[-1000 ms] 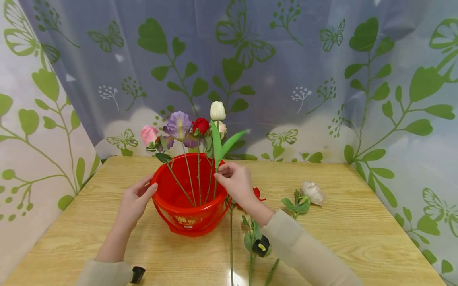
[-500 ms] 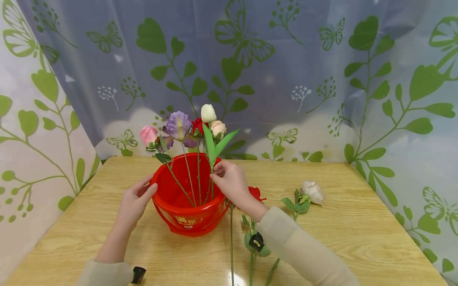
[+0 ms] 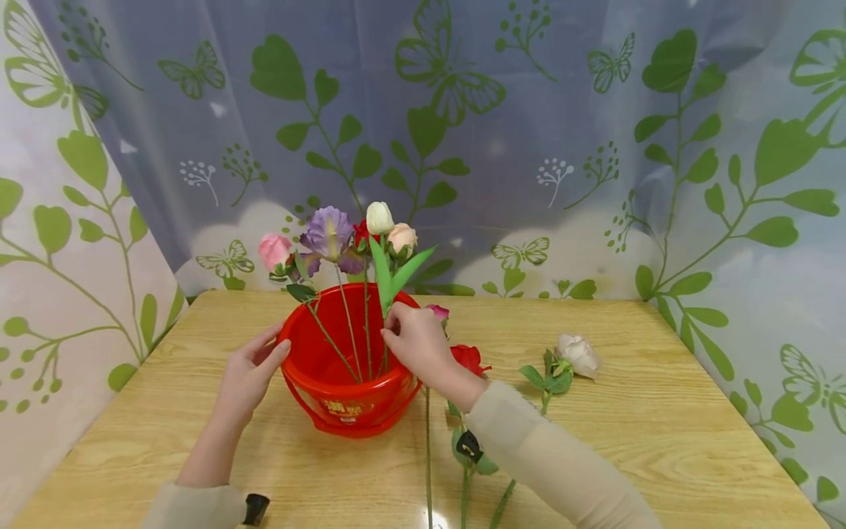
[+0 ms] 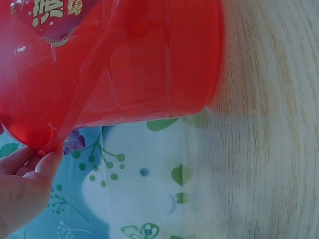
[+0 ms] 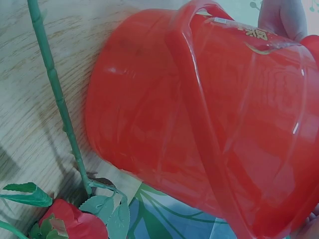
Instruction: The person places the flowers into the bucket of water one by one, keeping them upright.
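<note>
Fingers (image 3: 395, 317) of right hand (image 3: 416, 345) pinch tulip (image 3: 380, 218) stem over bucket (image 3: 350, 404), frame centre; left hand (image 3: 247, 375) flat, steadying rim. Judged: seating stem; next, release

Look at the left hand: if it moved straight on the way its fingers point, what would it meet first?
The left hand already touches the red bucket at its rim, so it would press straight into the bucket's wall.

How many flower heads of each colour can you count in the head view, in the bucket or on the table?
pink flowers: 2
purple flower: 1
red flowers: 2
white flowers: 2
peach flower: 1
Total: 8
</note>
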The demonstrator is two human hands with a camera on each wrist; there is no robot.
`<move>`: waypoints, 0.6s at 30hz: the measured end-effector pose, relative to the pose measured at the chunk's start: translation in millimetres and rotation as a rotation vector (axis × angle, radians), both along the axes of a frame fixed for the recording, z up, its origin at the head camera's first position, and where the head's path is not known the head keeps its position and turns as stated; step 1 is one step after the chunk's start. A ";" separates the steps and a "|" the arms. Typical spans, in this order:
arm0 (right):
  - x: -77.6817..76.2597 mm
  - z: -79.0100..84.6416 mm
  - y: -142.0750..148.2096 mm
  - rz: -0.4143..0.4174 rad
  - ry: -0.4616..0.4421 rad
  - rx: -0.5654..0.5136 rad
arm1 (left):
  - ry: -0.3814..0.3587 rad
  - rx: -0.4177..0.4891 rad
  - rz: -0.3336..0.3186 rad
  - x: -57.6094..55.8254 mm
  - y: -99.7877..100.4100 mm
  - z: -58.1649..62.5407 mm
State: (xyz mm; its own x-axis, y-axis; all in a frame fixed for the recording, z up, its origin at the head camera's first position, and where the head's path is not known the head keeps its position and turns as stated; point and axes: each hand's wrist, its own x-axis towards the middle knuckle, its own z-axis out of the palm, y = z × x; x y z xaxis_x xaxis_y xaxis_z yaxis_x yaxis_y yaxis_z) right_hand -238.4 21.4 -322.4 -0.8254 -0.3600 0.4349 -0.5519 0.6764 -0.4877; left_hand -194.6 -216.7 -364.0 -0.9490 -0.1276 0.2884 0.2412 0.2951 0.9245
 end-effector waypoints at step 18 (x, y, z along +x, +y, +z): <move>3.8 1.2 7.5 0.055 -0.071 -0.181 | 0.009 0.025 -0.014 0.0 0.4 0.1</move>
State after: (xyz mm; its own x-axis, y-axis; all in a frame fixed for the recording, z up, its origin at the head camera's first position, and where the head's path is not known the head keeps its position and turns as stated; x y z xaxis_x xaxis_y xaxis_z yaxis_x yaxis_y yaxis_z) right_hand -234.5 28.9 -321.2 -0.8376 -0.3265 0.4379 -0.5454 0.5438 -0.6378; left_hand -194.6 -216.3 -364.0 -0.9481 -0.1218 0.2937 0.2533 0.2688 0.9293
